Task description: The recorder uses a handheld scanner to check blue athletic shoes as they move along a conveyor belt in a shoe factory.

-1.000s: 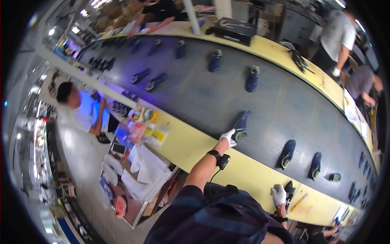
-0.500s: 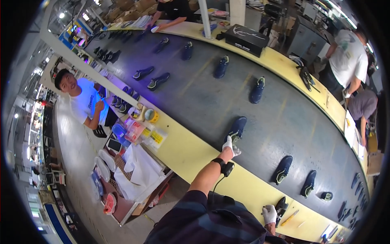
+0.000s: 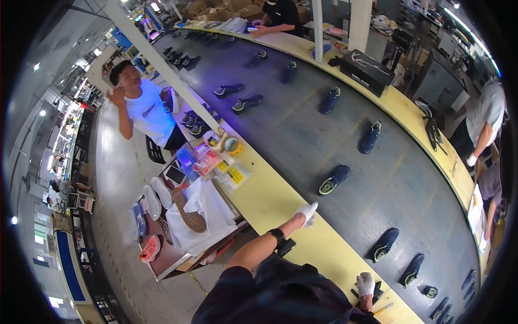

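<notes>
Okay, left hand gloved, fingers extended and close together, nothing seen in it; it's above the belt-side edge of the yellow surface. Nearest shoe, navy with pale green lining, lies on the belt just beyond that hand, apart from it, a bit in from the belt's near edge, opening toward that edge.

Right hand gloved, fingers partly curled, low on the surface beside a black item; can't tell if it grips anything. Yellow tool close by, partly cut off by the dark rim.

More navy shoes on belt: second shoe and third shoe near the belt's near edge, fourth shoe and fifth shoe toward the far edge. Far surface carries a black box.

Tape roll and clear bag at the yellow surface's left part. Side surface holds white sheets, brown sole and pink shoe, the last at its outer edge. Co-worker in white shirt beyond, one hand raised near the head.
</notes>
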`<control>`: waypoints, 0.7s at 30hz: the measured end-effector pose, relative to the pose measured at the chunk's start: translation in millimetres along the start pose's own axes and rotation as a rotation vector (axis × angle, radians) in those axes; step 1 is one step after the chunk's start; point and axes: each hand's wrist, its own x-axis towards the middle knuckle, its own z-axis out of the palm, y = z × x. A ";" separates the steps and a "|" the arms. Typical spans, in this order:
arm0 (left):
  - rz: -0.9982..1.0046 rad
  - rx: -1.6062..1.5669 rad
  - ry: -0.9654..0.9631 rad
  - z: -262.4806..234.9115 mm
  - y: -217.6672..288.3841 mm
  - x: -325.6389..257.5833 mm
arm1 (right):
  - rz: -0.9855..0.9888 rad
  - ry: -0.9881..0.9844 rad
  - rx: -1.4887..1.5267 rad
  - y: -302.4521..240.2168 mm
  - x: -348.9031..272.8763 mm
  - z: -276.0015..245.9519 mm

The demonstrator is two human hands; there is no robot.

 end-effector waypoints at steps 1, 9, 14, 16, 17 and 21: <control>0.048 0.327 0.036 -17.3 -10.6 -4.5 | -0.004 -0.036 -0.013 -2.8 2.2 5.8; 0.248 1.141 0.055 -66.2 -93.3 -73.6 | -0.098 -0.278 0.004 31.3 36.3 67.6; 0.478 1.219 0.161 -54.6 -119.8 -84.6 | -0.102 -0.462 -0.059 78.4 87.0 110.6; 0.491 1.261 0.119 -51.9 -99.2 -102.5 | -0.241 -0.345 -0.099 77.0 99.1 139.2; 0.481 1.286 0.058 -49.4 -90.7 -113.3 | -0.302 -0.285 -0.124 76.7 102.5 151.5; 0.415 1.205 -0.078 -57.6 -104.6 -84.1 | -0.517 -0.120 -0.337 110.5 85.6 140.5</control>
